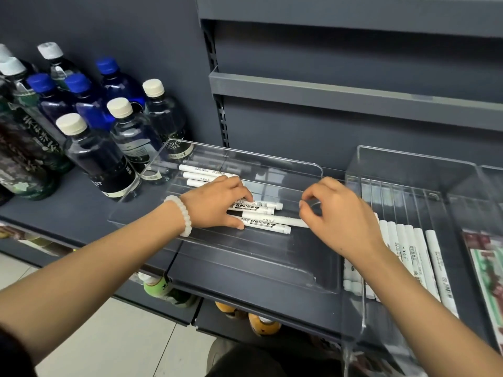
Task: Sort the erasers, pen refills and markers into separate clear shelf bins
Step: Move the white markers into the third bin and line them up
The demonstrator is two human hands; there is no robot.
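Note:
A clear shelf bin (324, 278) lies on the dark shelf in front of me. Several white markers (268, 226) lie in a loose bunch in its middle, and three more white markers (202, 171) line up at its back. My left hand (217, 204), a white bead bracelet on the wrist, grips the left ends of the bunch with curled fingers and thumb. My right hand (336, 216) hovers at the right ends, fingers curled, thumb and forefinger close together at one marker's tip. A second clear bin (402, 170) on the right holds a row of white markers (416, 257).
Water and soda bottles (98, 148) stand close against the first bin's left side. A packet with red and green print (487, 268) lies in a bin at the far right. Grey shelves (353, 96) hang above, and drinks sit on the shelf below.

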